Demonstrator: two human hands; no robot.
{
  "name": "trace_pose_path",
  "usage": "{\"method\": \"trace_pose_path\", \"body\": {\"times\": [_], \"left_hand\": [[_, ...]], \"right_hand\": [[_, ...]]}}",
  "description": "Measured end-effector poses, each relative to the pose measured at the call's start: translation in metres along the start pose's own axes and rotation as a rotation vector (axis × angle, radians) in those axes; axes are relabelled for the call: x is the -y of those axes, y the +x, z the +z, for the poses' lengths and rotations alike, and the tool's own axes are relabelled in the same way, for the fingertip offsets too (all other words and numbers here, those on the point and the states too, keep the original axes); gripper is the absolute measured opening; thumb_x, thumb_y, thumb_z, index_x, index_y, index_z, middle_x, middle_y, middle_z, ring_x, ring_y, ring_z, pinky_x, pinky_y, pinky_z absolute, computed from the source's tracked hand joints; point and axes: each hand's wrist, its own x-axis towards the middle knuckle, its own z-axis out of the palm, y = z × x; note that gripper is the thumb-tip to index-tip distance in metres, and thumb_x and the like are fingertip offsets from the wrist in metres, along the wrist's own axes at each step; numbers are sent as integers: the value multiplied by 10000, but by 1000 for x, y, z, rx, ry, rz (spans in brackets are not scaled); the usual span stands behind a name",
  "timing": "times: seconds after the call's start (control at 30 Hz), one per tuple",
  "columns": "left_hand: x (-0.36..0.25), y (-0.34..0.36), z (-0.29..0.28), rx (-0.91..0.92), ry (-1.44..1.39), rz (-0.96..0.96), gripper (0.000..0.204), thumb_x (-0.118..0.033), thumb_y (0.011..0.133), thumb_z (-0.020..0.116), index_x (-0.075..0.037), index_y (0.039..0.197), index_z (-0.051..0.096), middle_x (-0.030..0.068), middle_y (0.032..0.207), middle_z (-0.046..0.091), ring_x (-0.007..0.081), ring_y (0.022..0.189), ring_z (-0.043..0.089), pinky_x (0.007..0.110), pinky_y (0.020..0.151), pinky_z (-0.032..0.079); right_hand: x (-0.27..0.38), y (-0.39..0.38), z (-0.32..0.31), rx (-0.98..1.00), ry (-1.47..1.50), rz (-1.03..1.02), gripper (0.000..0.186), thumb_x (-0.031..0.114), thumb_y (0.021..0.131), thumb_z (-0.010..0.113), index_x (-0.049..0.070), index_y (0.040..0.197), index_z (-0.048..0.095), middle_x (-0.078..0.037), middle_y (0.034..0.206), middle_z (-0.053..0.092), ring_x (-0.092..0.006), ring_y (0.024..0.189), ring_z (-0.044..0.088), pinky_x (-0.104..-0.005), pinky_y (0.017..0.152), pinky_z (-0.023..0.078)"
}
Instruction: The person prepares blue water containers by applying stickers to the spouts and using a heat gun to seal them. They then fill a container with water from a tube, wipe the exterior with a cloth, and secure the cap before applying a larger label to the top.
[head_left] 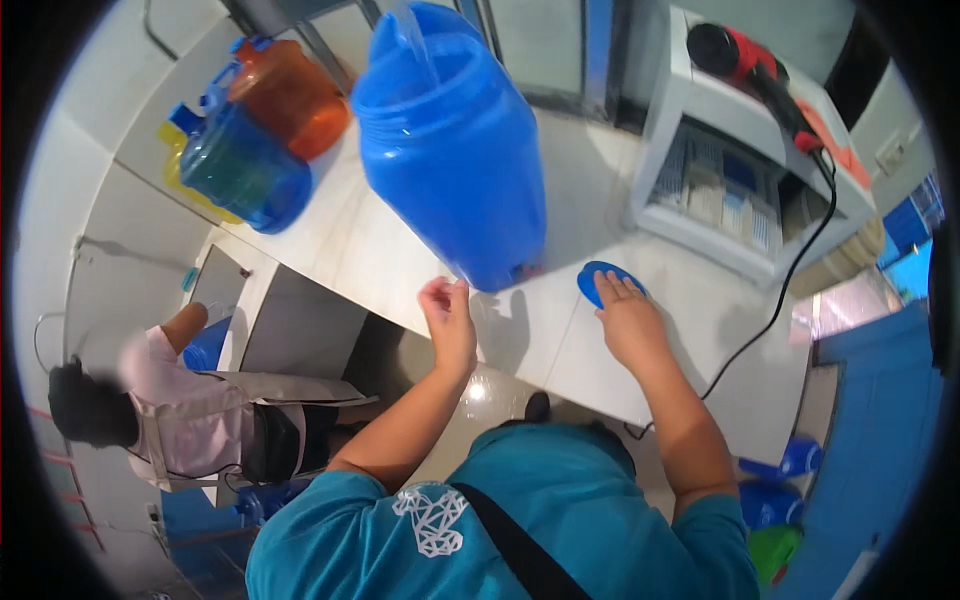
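Note:
A large blue plastic jug [450, 170] with a wide uncapped mouth sits on the white counter [560, 350]; something clear crosses its mouth. Just below the jug's lower end, my left hand [447, 320] has its fingers curled together, and what they hold, if anything, is too small to make out. On the counter to the jug's right, my right hand [630, 325] lies with fingers stretched over a flat blue round lid [594, 285].
Blue, orange and yellow bottles [245, 170] stand at back left. A white cabinet [660, 200] at the right carries a black-and-red tool [717, 48] with a hanging cord. A person in pink [195, 430] is at lower left. Blue containers [775, 505] lie at lower right.

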Motion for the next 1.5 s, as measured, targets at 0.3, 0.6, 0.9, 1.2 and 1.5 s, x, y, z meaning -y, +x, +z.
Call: {"method": "trace_pose_path", "body": {"times": [0.3,0.6,0.9,1.2,1.5], "left_hand": [[-23,-17,59,1010,641,600,344,-195,919,685,-40,1218,616,123,1072,671,267,1002,658,372,877,509],[2,-48,34,1133,1044,935,778,-208,741,813,-2,1418,490,250,1424,502,440,1296,494,530,1075,395],[-23,-232,52,1907,807,470,374,-76,909,709,44,1245,598,195,1206,676,287,1108,677,385,954,538],[51,-360,100,2560,1338,290,530,-161,957,686,32,1412,496,192,1271,662,255,1163,658,346,999,514],[110,-505,183,2761,1736,524,542,-226,1000,651,18,1449,471,179,1364,623,270,1268,593,401,1036,485]], "right_hand": [[18,-38,50,-198,59,-222,489,126,894,686,47,1366,583,-167,1492,516,-372,1404,459,-479,1155,387],[-13,-239,50,-120,587,305,328,237,967,607,95,1261,638,-151,1232,662,-341,1124,636,-453,946,520],[-42,-517,225,89,522,1026,429,220,885,582,77,1284,648,-204,1219,678,-375,1126,655,-486,965,521],[59,-803,523,-597,546,2213,296,224,849,620,22,1024,748,-224,1140,721,-413,1075,685,-509,942,539],[188,-847,535,-958,583,2444,293,293,899,586,48,987,719,-225,1055,694,-412,1008,665,-504,911,530]]}}
